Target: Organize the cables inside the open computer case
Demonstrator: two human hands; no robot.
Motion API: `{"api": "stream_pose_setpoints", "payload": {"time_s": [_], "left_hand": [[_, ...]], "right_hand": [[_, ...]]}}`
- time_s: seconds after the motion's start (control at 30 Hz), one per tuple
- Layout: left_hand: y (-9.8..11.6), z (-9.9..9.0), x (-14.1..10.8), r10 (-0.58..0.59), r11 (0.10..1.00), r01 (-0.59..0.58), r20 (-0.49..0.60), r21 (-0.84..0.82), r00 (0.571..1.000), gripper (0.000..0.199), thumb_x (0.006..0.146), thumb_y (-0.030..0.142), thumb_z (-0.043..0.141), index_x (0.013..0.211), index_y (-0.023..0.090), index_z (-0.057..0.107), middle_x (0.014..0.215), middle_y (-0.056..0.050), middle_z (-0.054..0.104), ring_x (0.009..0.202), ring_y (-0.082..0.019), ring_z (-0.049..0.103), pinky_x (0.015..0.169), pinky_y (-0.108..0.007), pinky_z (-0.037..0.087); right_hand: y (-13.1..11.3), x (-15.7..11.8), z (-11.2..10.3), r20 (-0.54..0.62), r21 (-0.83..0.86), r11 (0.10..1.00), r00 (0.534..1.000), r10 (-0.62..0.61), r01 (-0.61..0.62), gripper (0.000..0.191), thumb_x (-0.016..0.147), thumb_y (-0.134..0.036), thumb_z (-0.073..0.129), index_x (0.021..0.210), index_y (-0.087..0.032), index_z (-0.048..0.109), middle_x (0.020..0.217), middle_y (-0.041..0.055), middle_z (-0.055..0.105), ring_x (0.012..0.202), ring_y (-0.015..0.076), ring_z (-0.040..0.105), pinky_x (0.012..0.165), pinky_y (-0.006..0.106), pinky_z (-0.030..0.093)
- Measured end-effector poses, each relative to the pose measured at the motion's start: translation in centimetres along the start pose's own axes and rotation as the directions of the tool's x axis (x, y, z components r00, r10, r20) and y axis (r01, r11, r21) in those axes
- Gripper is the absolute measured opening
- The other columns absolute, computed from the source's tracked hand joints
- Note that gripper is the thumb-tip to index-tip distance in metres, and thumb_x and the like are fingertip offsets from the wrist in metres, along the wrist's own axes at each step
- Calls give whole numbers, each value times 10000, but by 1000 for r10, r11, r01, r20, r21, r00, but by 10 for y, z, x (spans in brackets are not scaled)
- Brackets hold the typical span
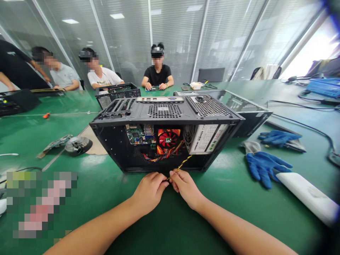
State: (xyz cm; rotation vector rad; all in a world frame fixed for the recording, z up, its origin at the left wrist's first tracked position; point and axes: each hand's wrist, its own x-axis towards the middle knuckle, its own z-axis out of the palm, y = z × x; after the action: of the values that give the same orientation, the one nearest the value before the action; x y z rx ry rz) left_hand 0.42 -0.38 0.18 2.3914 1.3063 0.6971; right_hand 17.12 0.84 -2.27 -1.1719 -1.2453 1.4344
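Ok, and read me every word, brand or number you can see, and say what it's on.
No text reads clearly anywhere in view.
Power supply label, inside the computer case: large dark letters and finer print, too blurred to quote.
Fan: green mark at its hub, too small to make out.
Circuit board: any print is too small.

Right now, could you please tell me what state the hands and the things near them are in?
Black metal computer case: standing, near side open.
Yellow and black twisted cable: leading out of the case.
Left hand: closed on the cable.
Right hand: closed on the cable.
Round red and black fan: mounted inside; whether spinning, cannot tell.
Blue and grey gloves: unworn, lying loose.
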Motion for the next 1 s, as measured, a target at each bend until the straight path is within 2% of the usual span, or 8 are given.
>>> {"api": "stream_pose_setpoints", "payload": {"time_s": [0.1, 0.23, 0.33, 0.53, 0.63, 0.73, 0.83, 1.0], "left_hand": [[0, -1, 1, 6, 1000, -6, 2, 10, 1000, 104, 944, 187, 508, 944, 187, 612, 856, -34, 622, 799, -188, 599, 733, -315, 477], [0, -1, 1, 3, 1000, -3, -44, 9, 999, 20, 898, 209, 598, 897, 189, 595, 849, -25, 596, 806, -187, 583, 719, -304, 477], [-1, -1, 1, 9, 1000, -8, -63, 6, 998, 30, 903, 219, 592, 886, 193, 592, 846, -24, 597, 797, -181, 584, 708, -297, 478], [0, -1, 0, 11, 1000, -11, -9, 2, 1000, 112, 948, 198, 502, 930, 193, 612, 851, -35, 631, 791, -185, 606, 731, -315, 490], [-1, 1, -1, 7, 1000, -8, -53, -18, 999, 57, 918, 226, 566, 946, 195, 604, 847, -32, 630, 790, -186, 605, 720, -312, 494], [-3, 2, -1, -14, 998, 7, -106, -69, 994, 100, 890, 236, 612, 978, 194, 588, 858, -28, 646, 785, -180, 614, 722, -305, 499], [-3, 2, -1, -11, 996, 5, -69, -86, 998, 39, 920, 209, 555, 939, 200, 587, 859, -27, 663, 794, -179, 626, 729, -303, 492], [-1, 1, 0, -9, 996, 8, -19, -88, 1000, 82, 940, 190, 507, 932, 200, 588, 864, -25, 673, 804, -181, 632, 735, -307, 486]], "right_hand": [[0, 0, 0, 2, 11, 1000, 1000, 2, -2, 480, 835, -638, 548, 654, -195, 515, 480, -67, 415, 431, 90, 357, 441, 244, 273], [-2, -1, 1, 4, 2, 1000, 1000, -4, 4, 476, 823, -635, 569, 651, -194, 514, 481, -67, 416, 430, 91, 360, 442, 245, 273], [-3, -1, 1, 2, -5, 1000, 1000, -9, 9, 473, 827, -628, 571, 644, -196, 514, 472, -69, 406, 426, 93, 361, 442, 246, 279], [-3, -1, 1, -1, 2, 1000, 1000, -4, 4, 482, 831, -647, 555, 651, -202, 511, 483, -63, 417, 426, 96, 370, 443, 250, 290], [-4, -2, 1, 2, -13, 1000, 1000, -9, 9, 485, 830, -650, 554, 648, -203, 507, 480, -62, 415, 429, 98, 371, 446, 253, 287], [-5, -1, 1, 3, -12, 1000, 1000, -10, 10, 479, 837, -639, 553, 649, -201, 506, 476, -62, 419, 429, 97, 367, 450, 251, 288], [-4, -1, 1, -2, -11, 1000, 1000, -11, 11, 476, 844, -630, 549, 655, -195, 516, 483, -59, 430, 431, 94, 368, 452, 247, 289], [-2, -1, 1, 4, 13, 1000, 1000, 1, -1, 486, 835, -645, 550, 654, -194, 523, 477, -63, 414, 424, 94, 361, 439, 245, 276]]}}
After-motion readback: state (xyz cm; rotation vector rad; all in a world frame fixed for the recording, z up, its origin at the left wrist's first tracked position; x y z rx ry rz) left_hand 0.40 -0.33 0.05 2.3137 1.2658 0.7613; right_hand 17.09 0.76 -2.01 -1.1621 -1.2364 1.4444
